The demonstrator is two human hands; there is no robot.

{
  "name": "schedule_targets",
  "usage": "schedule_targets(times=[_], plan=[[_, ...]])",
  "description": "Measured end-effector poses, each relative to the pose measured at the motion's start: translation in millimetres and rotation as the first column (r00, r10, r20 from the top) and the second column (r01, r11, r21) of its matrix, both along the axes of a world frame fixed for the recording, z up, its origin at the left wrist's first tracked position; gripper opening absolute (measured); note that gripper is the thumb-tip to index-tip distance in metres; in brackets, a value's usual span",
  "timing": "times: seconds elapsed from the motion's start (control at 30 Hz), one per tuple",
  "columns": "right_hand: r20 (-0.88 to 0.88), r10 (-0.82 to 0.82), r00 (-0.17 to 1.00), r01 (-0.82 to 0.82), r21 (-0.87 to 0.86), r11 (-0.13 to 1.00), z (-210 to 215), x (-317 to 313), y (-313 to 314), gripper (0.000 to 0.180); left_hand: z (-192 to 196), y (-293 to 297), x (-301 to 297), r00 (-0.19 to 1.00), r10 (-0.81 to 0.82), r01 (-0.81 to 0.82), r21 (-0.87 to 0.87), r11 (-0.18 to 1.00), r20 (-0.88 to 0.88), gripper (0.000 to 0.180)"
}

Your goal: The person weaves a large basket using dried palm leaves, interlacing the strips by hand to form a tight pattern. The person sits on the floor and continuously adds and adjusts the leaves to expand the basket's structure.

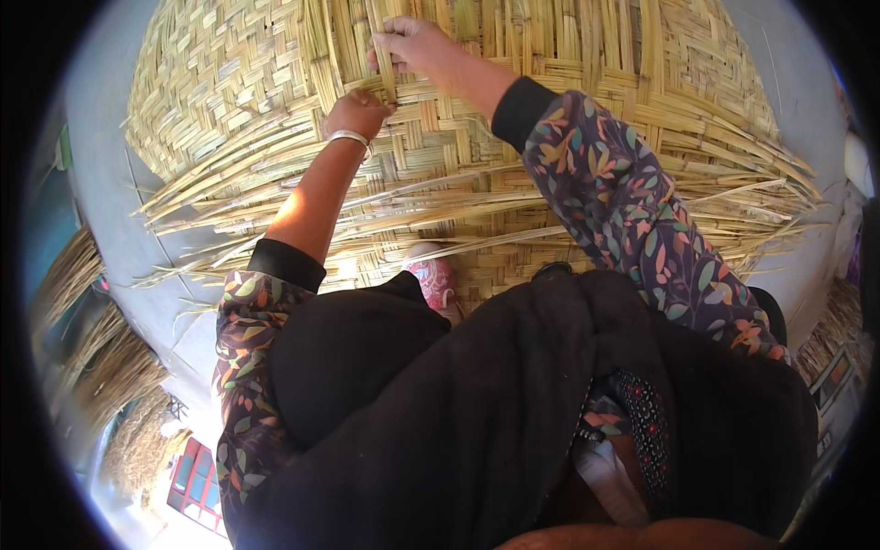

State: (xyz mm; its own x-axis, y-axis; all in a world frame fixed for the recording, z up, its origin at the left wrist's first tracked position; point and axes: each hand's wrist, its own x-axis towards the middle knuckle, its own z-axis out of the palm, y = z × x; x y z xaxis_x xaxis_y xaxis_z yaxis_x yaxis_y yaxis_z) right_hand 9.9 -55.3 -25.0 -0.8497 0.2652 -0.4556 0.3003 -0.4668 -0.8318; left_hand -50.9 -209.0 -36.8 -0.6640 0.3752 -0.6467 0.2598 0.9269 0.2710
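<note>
A large mat [247, 64] of flat, straw-coloured reed or cane strips spreads out before me, woven in a slanting pattern. Near its far middle, my right hand [417, 46] pinches a lengthwise strip [386, 78] between thumb and fingers. Closer to me and slightly left, my left hand [357, 115], with a pale bangle at the wrist, is closed low against the weave. Its fingertips meet the lower part of that same strip. Several loose crosswise strips [431, 203] lie between my hands and my body, their ends fanning out at both sides.
My foot in a red patterned sock [433, 278] rests on the mat's near part. Grey floor [115, 192] borders the mat. Bundles of dry stalks [115, 362] stand at the left, with more stalks [830, 335] at the right. A red-framed window [197, 481] shows at lower left.
</note>
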Motion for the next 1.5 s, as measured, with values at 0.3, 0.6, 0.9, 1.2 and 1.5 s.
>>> schedule_targets(times=[0.3, 0.6, 0.9, 1.2, 1.5], plan=[[-0.475, -0.069, 0.877, 0.085, 0.012, 0.996, 99.4, 34.9, -20.0, 0.014, -37.6, -16.7, -18.7, 0.999, -0.03, 0.031, 0.203, 0.979, -0.011, 0.041], [0.245, 0.218, 0.945, -0.327, 0.736, 0.592, 109.7, 128.5, 86.2, 0.017, 24.2, -47.2, 39.1, 0.98, -0.194, 0.198, 0.398, 0.896, -0.052, 0.035], [0.319, 0.404, 0.857, -0.362, 0.932, 0.032, 171.1, 168.8, 75.9, 0.019, 38.2, -73.3, 98.5, 0.676, -0.66, 0.736, 0.271, 0.62, -0.328, 0.013], [0.478, 0.329, 0.814, -0.328, 0.847, -0.419, 78.2, 204.9, 48.3, 0.02, 101.7, -59.9, 81.6, 0.921, -0.389, 0.332, 0.505, 0.797, 0.007, 0.017], [0.217, 0.524, 0.824, -0.043, 0.945, -0.324, 109.6, 179.9, -39.3, 0.022, 170.6, -35.7, 46.9, 0.828, -0.55, 0.555, 0.293, 0.778, -0.107, 0.019]])
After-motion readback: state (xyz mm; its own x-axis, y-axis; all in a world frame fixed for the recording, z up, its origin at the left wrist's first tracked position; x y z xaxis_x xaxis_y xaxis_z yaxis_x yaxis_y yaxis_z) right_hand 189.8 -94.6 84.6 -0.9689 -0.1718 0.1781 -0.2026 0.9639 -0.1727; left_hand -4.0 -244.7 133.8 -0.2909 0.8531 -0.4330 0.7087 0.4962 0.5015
